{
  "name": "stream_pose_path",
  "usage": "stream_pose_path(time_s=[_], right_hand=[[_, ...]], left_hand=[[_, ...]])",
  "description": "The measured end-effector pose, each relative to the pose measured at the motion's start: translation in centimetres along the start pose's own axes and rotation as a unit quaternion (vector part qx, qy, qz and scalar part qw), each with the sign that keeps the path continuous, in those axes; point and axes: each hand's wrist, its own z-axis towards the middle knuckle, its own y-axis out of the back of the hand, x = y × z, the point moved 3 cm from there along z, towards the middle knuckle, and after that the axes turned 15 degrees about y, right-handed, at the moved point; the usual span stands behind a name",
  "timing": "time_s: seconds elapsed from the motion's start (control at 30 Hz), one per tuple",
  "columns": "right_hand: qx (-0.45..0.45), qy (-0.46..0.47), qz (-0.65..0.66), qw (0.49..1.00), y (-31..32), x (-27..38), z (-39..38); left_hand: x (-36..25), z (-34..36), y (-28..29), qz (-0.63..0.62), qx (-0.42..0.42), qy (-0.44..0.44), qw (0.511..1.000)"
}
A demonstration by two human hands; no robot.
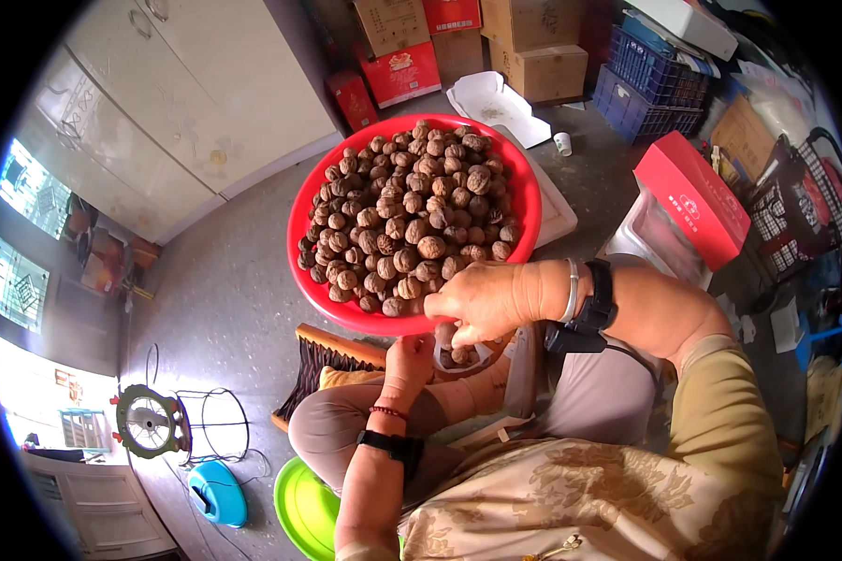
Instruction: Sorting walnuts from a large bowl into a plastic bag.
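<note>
A big red plastic basin (301,280) holds a heap of brown walnuts (402,206). Just below its near rim, a small whitish plastic bag (478,359) has several walnuts in it. My left hand (409,363) is closed at the bag's left edge, fingertips pinching it. Over the basin's near right rim, my right hand (485,297) is curled with its fingers bent downward. A walnut (445,334) shows beside its thumb, above the bag's mouth, and the hand seems closed on it. The palm side is hidden.
A wooden-framed seat (346,348) stands by my left knee. On the left floor are a green basin (301,510), a blue container (218,493) and a wire stand (217,421). Cartons (547,73), blue crates (650,79) and a red box (690,198) stand beyond and to the right.
</note>
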Motion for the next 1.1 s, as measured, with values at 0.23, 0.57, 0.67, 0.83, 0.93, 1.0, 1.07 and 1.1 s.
stream_pose_path(time_s=[0.23,0.57,0.67,0.83,0.93,1.0,1.07,1.1], right_hand=[[-0.167,-0.016,-0.078,0.983,2.2,-2.0,-0.3],[-0.239,-0.167,-0.194,0.937,4.4,-7.8,-2.3],[-0.219,-0.178,-0.151,0.947,3.5,-8.8,-1.8],[-0.205,-0.186,-0.120,0.953,2.9,-8.6,-0.5],[-0.242,-0.186,-0.092,0.948,2.8,-9.3,-0.3],[-0.255,-0.159,-0.101,0.949,2.8,-10.1,-0.5],[-0.266,-0.131,-0.108,0.949,3.0,-10.4,-0.6],[-0.268,-0.134,-0.088,0.950,3.1,-10.5,-0.6]], left_hand=[[0.6,0.3,-0.1,-0.016,-0.021,0.001,1.000],[-0.4,-0.2,0.5,0.001,-0.009,0.004,1.000],[0.1,0.1,0.3,-0.002,-0.010,0.002,1.000],[0.4,0.2,0.2,-0.020,-0.020,-0.036,0.999],[0.2,0.0,0.2,-0.017,-0.008,-0.020,1.000],[0.2,-0.1,0.1,-0.038,-0.002,-0.001,0.999],[0.2,0.0,0.2,-0.033,0.000,-0.005,0.999],[0.2,0.0,0.2,-0.029,0.003,-0.007,1.000]])
